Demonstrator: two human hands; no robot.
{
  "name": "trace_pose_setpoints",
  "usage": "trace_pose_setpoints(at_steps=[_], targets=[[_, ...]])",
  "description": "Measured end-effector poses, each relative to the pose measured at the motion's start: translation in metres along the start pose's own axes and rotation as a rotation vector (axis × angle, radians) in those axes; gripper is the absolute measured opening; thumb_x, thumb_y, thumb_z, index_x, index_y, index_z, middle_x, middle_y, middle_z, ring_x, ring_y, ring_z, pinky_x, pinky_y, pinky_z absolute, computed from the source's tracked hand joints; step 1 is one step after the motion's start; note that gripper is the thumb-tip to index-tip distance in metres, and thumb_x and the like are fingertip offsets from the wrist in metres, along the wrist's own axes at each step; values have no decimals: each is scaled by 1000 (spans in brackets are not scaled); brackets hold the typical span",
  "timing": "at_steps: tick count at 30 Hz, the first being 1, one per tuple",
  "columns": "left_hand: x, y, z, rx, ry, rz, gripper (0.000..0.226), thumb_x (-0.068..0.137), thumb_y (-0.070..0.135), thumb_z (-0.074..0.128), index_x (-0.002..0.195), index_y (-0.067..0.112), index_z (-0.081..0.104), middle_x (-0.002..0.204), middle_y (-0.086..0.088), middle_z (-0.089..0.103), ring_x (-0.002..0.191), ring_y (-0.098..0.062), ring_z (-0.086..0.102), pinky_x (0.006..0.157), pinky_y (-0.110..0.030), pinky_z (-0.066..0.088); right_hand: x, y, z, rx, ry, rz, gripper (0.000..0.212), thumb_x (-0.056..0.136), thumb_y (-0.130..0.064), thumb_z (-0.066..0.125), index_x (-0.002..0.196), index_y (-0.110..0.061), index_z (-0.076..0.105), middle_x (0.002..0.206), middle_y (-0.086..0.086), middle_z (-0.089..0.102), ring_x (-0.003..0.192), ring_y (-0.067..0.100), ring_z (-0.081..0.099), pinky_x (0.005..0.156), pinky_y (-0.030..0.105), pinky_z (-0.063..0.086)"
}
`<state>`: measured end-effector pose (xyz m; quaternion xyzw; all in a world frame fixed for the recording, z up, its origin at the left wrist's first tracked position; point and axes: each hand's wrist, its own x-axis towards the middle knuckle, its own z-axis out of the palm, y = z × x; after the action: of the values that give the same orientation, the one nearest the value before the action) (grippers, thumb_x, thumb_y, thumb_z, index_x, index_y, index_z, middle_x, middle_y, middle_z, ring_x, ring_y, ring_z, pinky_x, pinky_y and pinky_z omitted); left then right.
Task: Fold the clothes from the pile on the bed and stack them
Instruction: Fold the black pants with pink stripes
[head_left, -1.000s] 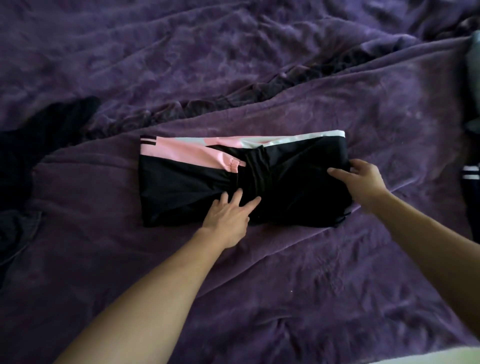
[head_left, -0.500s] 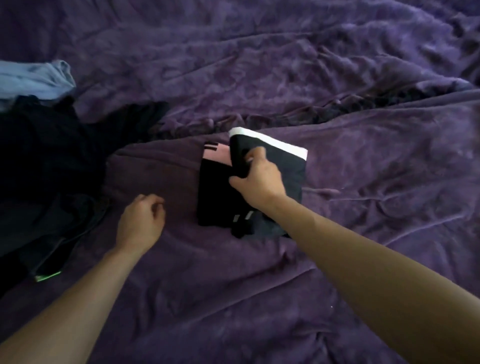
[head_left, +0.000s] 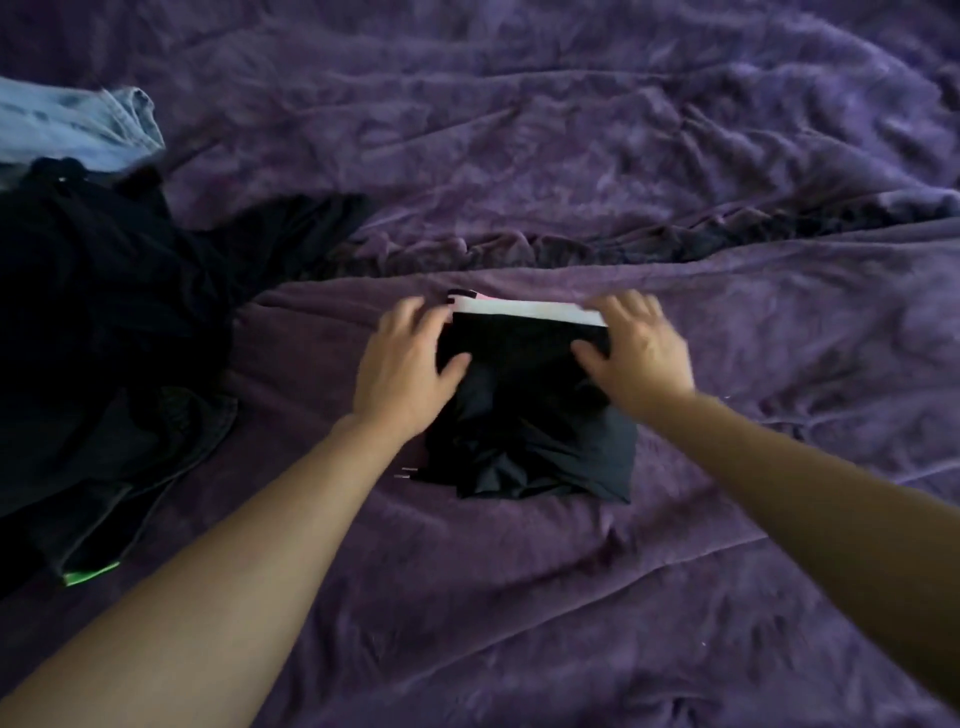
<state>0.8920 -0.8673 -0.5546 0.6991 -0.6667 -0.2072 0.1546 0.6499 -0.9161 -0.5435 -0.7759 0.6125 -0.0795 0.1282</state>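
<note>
On purple blanket (head_left: 571, 597), centre frame: folded black garment (head_left: 524, 415), white band (head_left: 530, 315) along its 12 o'clock edge. Flanked at 9 o'clock by left hand (head_left: 405, 364) and at 3 o'clock by right hand (head_left: 634, 353), both with fingers spread and fairly straight, thumbs resting on the black cloth, clasping nothing. Likely squaring and flattening the fold to keep it from springing open before stacking. Unfolded dark pile (head_left: 104, 338) at 9 o'clock, apart from the garment; pale denim (head_left: 67, 124) at 10 o'clock beyond. No basket or box in view.

Under the fingers (head_left: 631, 312) I see the garment (head_left: 524, 415), smooth matt cloth. The blanket (head_left: 571, 156) beyond them looks plush, fuzzy.
</note>
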Motion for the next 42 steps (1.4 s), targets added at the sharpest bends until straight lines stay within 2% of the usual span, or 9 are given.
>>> trace_pose_setpoints(at_steps=[4, 8, 10, 12, 15, 21, 27, 34, 42], targets=[[60, 16, 23, 45, -360, -66, 97, 76, 55, 70, 150, 23, 17, 153, -11, 26, 138, -32, 28, 107, -48, 32, 40, 40, -2, -80, -384, 181, 92, 72, -54, 75, 147, -24, 30, 149, 5, 34, 134, 30, 35, 102, 48, 36], [75, 18, 39, 94, -413, -107, 105, 66, 47, 82, 148, 19, 22, 146, -9, 40, 133, -31, 38, 103, -44, 36, 45, 46, 14, 97, -552, 253, 93, 65, -49, 83, 142, -22, 38, 133, 6, 51, 115, 28, 52, 89, 36, 44], [72, 23, 37, 49, -402, -90, 90, 64, 42, 84, 137, 14, 40, 136, -8, 50, 126, -29, 46, 97, -38, 42, 34, 44, 11, 92, -517, 256, 83, 59, -52, 84, 130, -26, 50, 116, 1, 58, 99, 24, 55, 80, 33, 46], [62, 31, 27, -1, -423, -76, 54, 61, 40, 86, 102, 15, 61, 105, -3, 61, 108, -28, 56, 76, -32, 45, 15, 42, -1, 104, -499, 250, 72, 55, -55, 84, 118, -29, 59, 101, -3, 58, 89, 21, 55, 74, 31, 45], [40, 51, 4, -53, -466, -24, 39, 59, 32, 86, 57, 21, 49, 65, 5, 54, 79, -27, 63, 58, -30, 38, -25, 46, -26, 160, -456, 220, 54, 58, -53, 84, 101, -25, 65, 88, -2, 59, 88, 26, 61, 70, 32, 46], [-29, 138, -29, -55, -486, 76, 28, 62, 28, 78, 74, 26, 53, 84, 2, 66, 84, -24, 63, 69, -35, 51, -135, 62, -92, 284, -230, 138, 46, 69, -37, 83, 103, -11, 64, 110, 6, 62, 101, 28, 60, 81, 36, 46], [-103, 257, -26, -85, -465, 192, 34, 62, 25, 80, 66, 26, 47, 77, 5, 63, 81, -23, 63, 67, -34, 46, -245, 125, -186, 160, -113, 179, 39, 71, -48, 77, 81, -27, 46, 84, 0, 67, 85, 32, 62, 59, 32, 31], [-181, 430, -4, -123, -466, 337, 34, 63, 22, 80, 64, 23, 46, 70, 5, 58, 74, -21, 60, 59, -30, 35, -372, 227, -297, 47, -32, 273, 42, 71, -56, 73, 83, -24, 49, 85, 0, 68, 87, 30, 64, 61, 32, 35], [-203, 576, 40, -159, -526, 428, 31, 62, 26, 83, 71, 17, 55, 74, 0, 65, 75, -23, 61, 64, -31, 44, -442, 342, -381, 1, -8, 358, 39, 71, -57, 71, 86, -28, 50, 82, -4, 66, 83, 26, 62, 64, 35, 41]])
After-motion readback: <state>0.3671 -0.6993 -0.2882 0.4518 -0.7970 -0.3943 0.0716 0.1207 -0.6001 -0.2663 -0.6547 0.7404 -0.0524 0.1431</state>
